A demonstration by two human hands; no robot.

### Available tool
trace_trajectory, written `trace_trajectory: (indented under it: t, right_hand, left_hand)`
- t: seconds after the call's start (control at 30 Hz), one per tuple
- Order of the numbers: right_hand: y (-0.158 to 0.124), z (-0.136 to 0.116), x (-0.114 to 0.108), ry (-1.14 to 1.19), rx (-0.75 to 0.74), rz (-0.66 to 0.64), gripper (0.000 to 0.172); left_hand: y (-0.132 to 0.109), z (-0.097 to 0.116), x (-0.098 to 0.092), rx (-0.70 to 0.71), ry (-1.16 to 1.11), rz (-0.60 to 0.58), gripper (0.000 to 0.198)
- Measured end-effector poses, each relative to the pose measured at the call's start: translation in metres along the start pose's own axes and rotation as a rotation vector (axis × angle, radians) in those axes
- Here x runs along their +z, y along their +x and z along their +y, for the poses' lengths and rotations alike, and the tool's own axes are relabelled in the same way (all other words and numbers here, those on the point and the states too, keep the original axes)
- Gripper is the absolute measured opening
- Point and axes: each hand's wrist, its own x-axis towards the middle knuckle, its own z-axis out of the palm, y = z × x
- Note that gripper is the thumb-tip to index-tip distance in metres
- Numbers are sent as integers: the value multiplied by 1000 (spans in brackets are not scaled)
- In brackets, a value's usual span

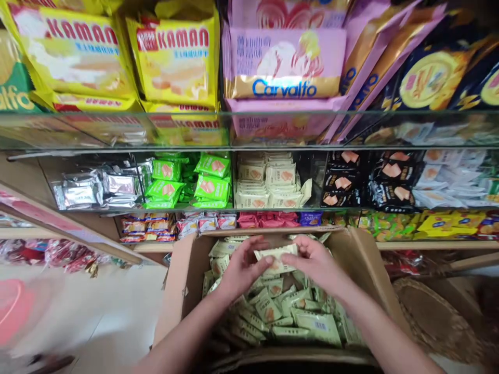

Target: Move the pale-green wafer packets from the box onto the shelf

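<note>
Over an open cardboard box (181, 275), my left hand (247, 267) and my right hand (310, 257) hold a small cream-coloured snack packet (276, 258) between them. Each hand pinches one end, thumb on the near face and fingers behind. The packet lies roughly level, its printed side partly covered by my thumbs. Below, the box holds many loose packets (268, 307) of the same pale wrapper, lying at all angles. Similar cream packets (268, 182) are stacked in two columns on the shelf just beyond the box.
A glass ledge (234, 130) runs across above the box, under yellow wafer bags (171, 57) and purple cookie bags (286, 57). Green packets (167, 182) and black packets (339, 182) flank the cream stacks. A woven basket (436, 322) stands right, a pink tub (13, 309) left.
</note>
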Motion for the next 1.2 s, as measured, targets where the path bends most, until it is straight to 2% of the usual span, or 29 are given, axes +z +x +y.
trace_trajectory:
  t: [0.1,0.3,0.4,0.57,0.67,0.77,0.87,0.97,1.07,1.13,1.2]
  right_hand:
    - [-9,-4,7,318,36,27,24]
    - [-15,-5,26,813,144,210,24]
    - [-15,-5,29,878,147,227,21]
    - [-17,-4,23,589,80,125,24]
    - [-17,-7,17,420,62,212,23]
    - [-18,-15,21,444,3,282,26]
    - [-23,-19,35,479,-38,164,31]
    - [-28,-20,40,365,-17,108,28]
    - [-24,-27,21,97,-27,180,32]
    - [-12,-39,-3,-176,-65,314,37]
    - [6,-57,-28,-503,-131,446,33]
  left_hand:
    - [-1,2,5,-154,-222,-94,27]
    - [-4,2,5,-199,-380,-49,18]
    - [-5,1,6,-218,-476,-36,19]
    - [-5,4,6,-241,-600,21,20]
    - [-5,7,7,-248,-478,16,19]
    - [-7,10,11,-270,-518,21,19]
    - [-9,13,15,-282,-664,5,18]
    - [-10,14,15,-287,-639,-19,20]
    - [-11,14,10,-277,-469,-22,31]
    - [-11,14,7,-270,-383,-28,32]
    - [-12,13,6,-268,-335,-66,29]
